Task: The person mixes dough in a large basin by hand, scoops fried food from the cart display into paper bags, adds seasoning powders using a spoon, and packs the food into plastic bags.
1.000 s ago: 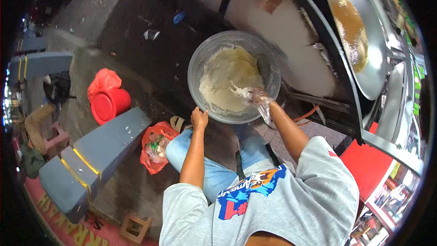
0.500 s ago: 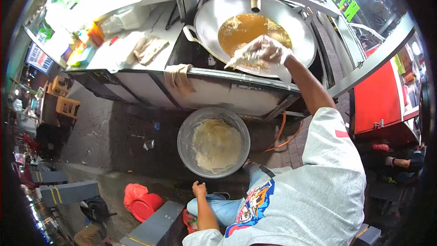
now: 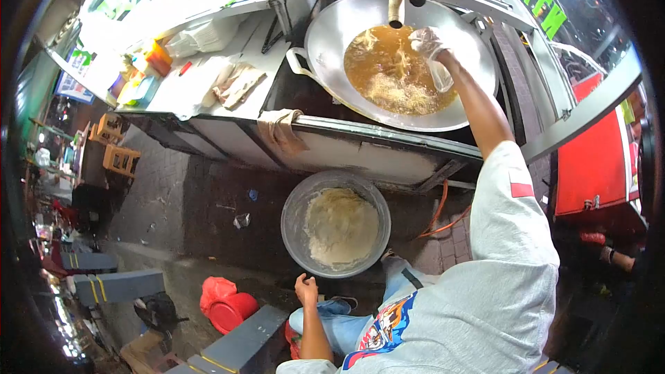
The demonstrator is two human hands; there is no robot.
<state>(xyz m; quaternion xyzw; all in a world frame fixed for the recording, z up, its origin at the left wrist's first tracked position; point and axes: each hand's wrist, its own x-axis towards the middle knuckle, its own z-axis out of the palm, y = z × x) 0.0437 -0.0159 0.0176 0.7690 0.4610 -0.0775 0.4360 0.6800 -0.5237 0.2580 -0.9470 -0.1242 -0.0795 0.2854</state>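
Right arm [image 3: 479,100]: stretched forward, elbow nearly straight | right hand [image 3: 427,43]: gloved in clear plastic, at the far end of the reach, finger pose too small to read | left forearm [image 3: 316,332]: pointing forward, low | left hand [image 3: 306,289]: bare, fingers loosely half-curled, well apart from the right

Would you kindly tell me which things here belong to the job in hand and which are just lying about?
Seemingly in use:
wok of foaming oil, under the right hand
clear plastic glove on that hand
grey tub of flour-like mix

Apparently just lying about:
red bucket
crumpled pale scrap
blue scrap
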